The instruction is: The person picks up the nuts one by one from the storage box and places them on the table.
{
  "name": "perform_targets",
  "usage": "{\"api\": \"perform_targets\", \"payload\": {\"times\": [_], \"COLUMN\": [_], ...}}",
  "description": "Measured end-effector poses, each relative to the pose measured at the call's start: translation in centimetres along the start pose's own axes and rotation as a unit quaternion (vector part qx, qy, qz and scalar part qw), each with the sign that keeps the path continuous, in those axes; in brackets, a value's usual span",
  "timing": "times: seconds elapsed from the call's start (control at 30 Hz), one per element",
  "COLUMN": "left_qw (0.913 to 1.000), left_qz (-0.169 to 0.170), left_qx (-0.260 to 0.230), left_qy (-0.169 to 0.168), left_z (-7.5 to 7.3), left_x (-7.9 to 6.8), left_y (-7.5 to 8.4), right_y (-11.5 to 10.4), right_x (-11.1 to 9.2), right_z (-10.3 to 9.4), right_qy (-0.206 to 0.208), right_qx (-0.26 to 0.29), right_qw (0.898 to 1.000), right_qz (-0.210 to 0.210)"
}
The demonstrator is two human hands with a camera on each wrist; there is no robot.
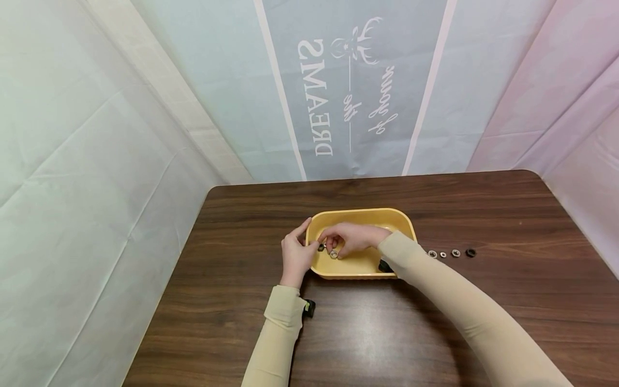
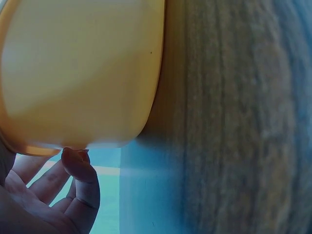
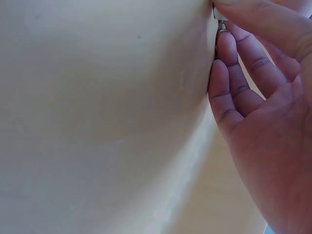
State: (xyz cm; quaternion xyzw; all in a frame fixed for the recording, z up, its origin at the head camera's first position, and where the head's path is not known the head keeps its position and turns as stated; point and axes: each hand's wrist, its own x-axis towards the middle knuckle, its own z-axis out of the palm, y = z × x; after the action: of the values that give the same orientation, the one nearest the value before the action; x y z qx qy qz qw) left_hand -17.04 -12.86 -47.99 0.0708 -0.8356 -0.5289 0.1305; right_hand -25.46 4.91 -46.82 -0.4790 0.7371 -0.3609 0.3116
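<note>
A yellow plastic bin (image 1: 364, 273) stands on the wooden table. My left hand (image 1: 296, 257) holds its left end, with the thumb at the rim and the other fingers around the outside; the left wrist view shows those fingers (image 2: 80, 168) against the wall. Inside the bin, my right hand (image 1: 355, 237) reaches down and pinches a silver nut (image 1: 333, 254) between thumb and fingertips. A bit of shiny metal (image 3: 220, 13) shows at these fingertips in the right wrist view. A small dark nut (image 1: 321, 247) lies beside them near the bin's left end.
Right of the bin, a row of small rings or nuts lies on the table (image 1: 358, 344): silver ones (image 1: 456, 253) and a black one (image 1: 471, 252). The right forearm crosses the bin's right end and hides part of it. A printed curtain (image 1: 232, 80) hangs behind.
</note>
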Motion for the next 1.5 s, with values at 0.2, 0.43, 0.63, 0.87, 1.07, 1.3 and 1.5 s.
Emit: {"api": "perform_targets", "payload": {"times": [0.2,0.43,0.63,0.87,1.07,1.3,1.5], "left_qw": [1.0000,1.0000,1.0000,1.0000,1.0000,1.0000,1.0000], "left_qz": [0.002,0.000,-0.004,-0.002,0.003,0.000,0.006], "left_qx": [-0.001,0.001,-0.002,0.005,0.005,0.004,0.005], "left_qy": [0.001,0.002,0.002,0.003,0.006,0.004,0.005], "left_z": [0.0,0.0,0.0,0.0,0.0,-0.1,-0.1], "left_x": [0.0,0.0,-0.1,-0.2,-0.2,-0.2,-0.1], "left_y": [0.0,0.0,0.0,0.1,0.2,0.2,0.3], "right_y": [-0.1,-0.1,0.2,0.1,-0.2,-0.5,-0.6], "right_x": [0.0,0.0,0.0,-0.3,-0.4,-0.6,-0.9], "right_z": [-0.1,0.0,0.0,-0.2,-0.4,-0.7,-1.0], "right_qy": [-0.001,0.001,0.009,0.026,0.034,0.050,0.065], "right_qx": [-0.011,-0.011,-0.005,0.002,0.003,0.028,0.052], "right_qw": [1.000,1.000,1.000,1.000,0.999,0.998,0.996], "right_qz": [0.004,0.013,0.004,-0.019,-0.022,-0.024,-0.034]}}
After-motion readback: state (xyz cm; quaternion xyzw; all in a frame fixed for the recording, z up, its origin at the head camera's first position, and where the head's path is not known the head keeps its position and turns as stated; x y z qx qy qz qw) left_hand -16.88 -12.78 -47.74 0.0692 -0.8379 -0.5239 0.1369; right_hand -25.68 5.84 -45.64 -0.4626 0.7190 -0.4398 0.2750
